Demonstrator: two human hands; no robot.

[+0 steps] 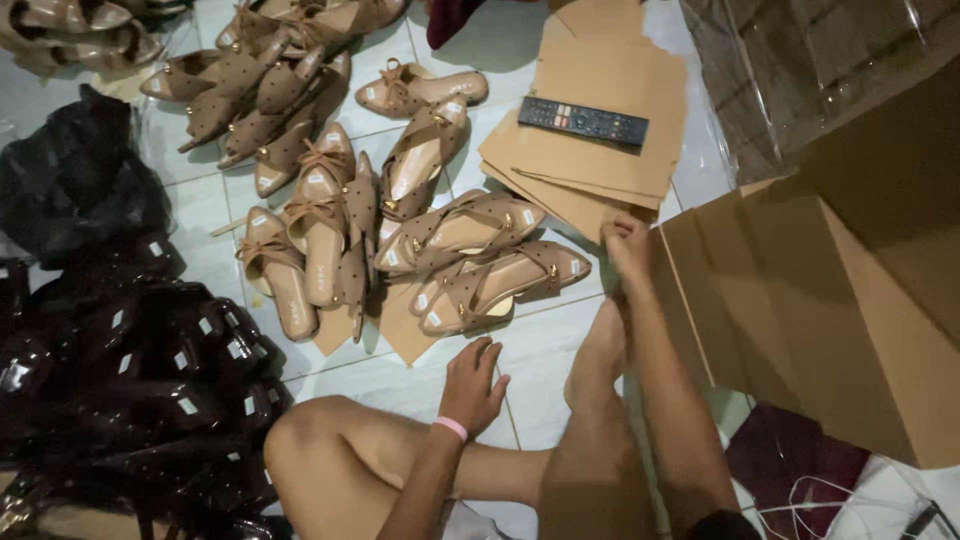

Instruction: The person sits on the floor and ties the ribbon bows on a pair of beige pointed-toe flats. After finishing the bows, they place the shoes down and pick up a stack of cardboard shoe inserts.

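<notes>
The large cardboard box (800, 300) fills the side toward three o'clock, its long panels running from about ten o'clock down to four o'clock; its far end is cut off by the picture's edge and its inside is too dark to read. At nine o'clock a heap of dark shoes in glossy wrapping (120, 380) spreads across the tiled floor (560, 340), so dim that single pairs are hard to tell apart. At twelve o'clock lies a stack of flat cardboard sheets (600, 130), long axis running from seven o'clock toward one o'clock, with its upper end out of frame. A black remote control (583, 121) lies on the stack, pointing from nine o'clock to three o'clock with a slight downward tilt. Tan dotted flat shoes (400, 220) are scattered from eleven o'clock to the centre, toes pointing many ways; the pair nearest the centre lies lengthwise from eight o'clock to two o'clock.

The right hand (628, 245) sits at the lower corner of the sheet stack, fingers pinched narrowly on a cardboard edge just beside the box. The left hand (472, 385), with a pink wristband (451, 427), rests loosely open at six o'clock above the bent knee (310, 445), holding nothing. A bare foot (598, 360) lies between the hands.
</notes>
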